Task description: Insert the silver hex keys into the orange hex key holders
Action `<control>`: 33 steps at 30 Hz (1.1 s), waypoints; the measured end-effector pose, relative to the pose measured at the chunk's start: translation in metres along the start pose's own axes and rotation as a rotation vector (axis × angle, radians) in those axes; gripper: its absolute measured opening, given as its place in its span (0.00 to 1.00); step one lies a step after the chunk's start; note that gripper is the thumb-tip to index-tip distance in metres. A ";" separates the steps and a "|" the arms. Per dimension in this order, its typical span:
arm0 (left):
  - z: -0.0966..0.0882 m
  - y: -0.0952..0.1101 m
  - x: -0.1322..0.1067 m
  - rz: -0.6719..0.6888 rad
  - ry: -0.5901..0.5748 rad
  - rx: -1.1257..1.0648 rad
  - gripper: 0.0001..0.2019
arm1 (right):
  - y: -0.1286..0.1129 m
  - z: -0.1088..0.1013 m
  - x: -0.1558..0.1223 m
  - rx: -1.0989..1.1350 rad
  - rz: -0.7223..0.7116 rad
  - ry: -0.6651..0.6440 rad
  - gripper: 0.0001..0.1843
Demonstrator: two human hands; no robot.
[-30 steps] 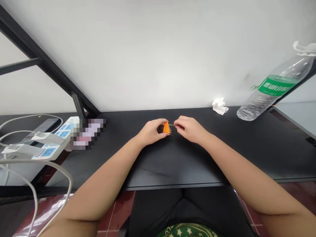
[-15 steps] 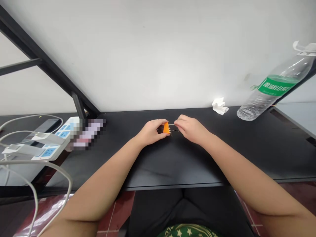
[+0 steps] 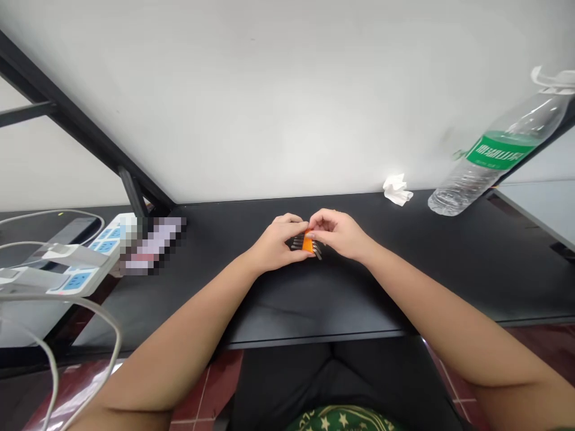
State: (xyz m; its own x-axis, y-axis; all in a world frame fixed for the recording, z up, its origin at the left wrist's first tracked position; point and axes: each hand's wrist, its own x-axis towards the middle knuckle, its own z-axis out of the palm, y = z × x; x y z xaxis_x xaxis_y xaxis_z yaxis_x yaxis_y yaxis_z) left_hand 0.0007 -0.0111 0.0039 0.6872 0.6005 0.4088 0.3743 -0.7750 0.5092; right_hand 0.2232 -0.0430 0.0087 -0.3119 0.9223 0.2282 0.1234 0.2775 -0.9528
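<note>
A small, bright-orange holder point(image 3: 308, 244), its long side running roughly from near to far, carries a row of slender, dark metal rods point(image 3: 297, 242) projecting on both sides and sits in the left hand point(image 3: 278, 244), above the black tabletop point(image 3: 287, 305).

Orange holder point(image 3: 308, 245): partly covered by fingers of left hand point(image 3: 279, 243) and right hand point(image 3: 339, 234).
Metal rods point(image 3: 297, 242): too small to count.
Lilac thing point(image 3: 157, 242): blurred to blocks; cannot tell what it is.
Bottle point(image 3: 492, 154): top cut by right edge.
Cables point(image 3: 118, 341): run off left and bottom edges.
Shirt point(image 3: 344, 420): cut by bottom edge.
</note>
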 end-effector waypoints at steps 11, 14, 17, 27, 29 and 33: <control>-0.001 -0.011 -0.001 -0.150 0.157 -0.012 0.24 | 0.033 -0.009 0.011 -0.552 0.036 0.003 0.13; -0.001 -0.025 -0.001 -0.197 0.167 -0.009 0.24 | 0.035 -0.011 0.009 -0.854 -0.017 -0.121 0.03; -0.001 -0.033 -0.002 -0.215 0.154 -0.016 0.25 | 0.024 -0.005 0.006 -1.010 0.083 -0.193 0.02; 0.002 -0.032 -0.002 -0.262 0.012 0.026 0.27 | 0.002 -0.012 0.004 -0.905 0.136 -0.154 0.05; 0.003 -0.030 -0.002 -0.265 0.009 0.009 0.28 | 0.008 -0.014 0.005 -0.824 -0.012 -0.108 0.07; 0.002 -0.027 -0.002 -0.254 -0.002 -0.009 0.26 | 0.014 -0.014 0.006 -0.780 -0.173 -0.029 0.07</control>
State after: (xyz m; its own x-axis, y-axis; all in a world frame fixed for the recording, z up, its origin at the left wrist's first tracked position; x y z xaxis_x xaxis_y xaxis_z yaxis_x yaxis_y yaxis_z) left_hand -0.0090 0.0081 -0.0123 0.5734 0.7751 0.2654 0.5293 -0.5978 0.6021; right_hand 0.2365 -0.0298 -0.0005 -0.4099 0.8446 0.3445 0.6911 0.5341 -0.4870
